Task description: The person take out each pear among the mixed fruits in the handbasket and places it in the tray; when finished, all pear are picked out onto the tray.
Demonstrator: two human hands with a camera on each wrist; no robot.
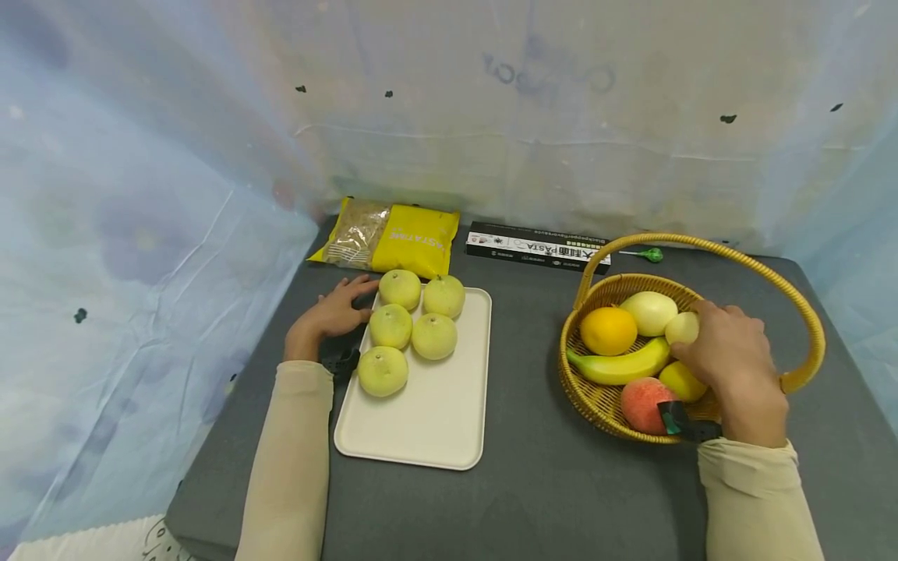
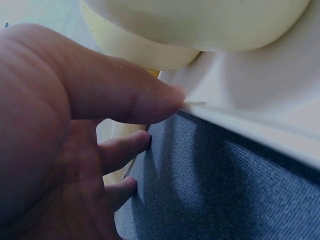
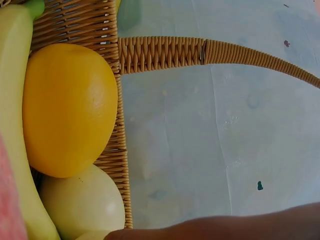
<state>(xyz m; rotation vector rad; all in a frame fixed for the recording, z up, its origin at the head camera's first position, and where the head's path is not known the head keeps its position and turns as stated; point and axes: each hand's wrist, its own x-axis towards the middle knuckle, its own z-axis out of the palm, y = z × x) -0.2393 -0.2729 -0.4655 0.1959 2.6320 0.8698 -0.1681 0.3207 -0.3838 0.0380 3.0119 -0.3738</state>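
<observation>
Left hand (image 1: pixel 335 310) spread at the tray (image 1: pixel 435 421) edge; right hand (image 1: pixel 731 354) at a pale fruit (image 1: pixel 682 328) in the basket (image 1: pixel 588 403), cannot tell whether pinching; fruit likely firm, smooth, best held round its sides

I'm looking at a ridged, woven wicker basket (image 1: pixel 589 407), smooth matt tray (image 1: pixel 435 421), glossy plastic packet (image 1: pixel 421 234), cloth-like desk (image 1: pixel 533 483)!

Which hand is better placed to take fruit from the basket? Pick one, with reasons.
The right hand, I'd judge: it is over the basket, right by a pale fruit there. The left hand is across the table, at the tray's edge.
</observation>
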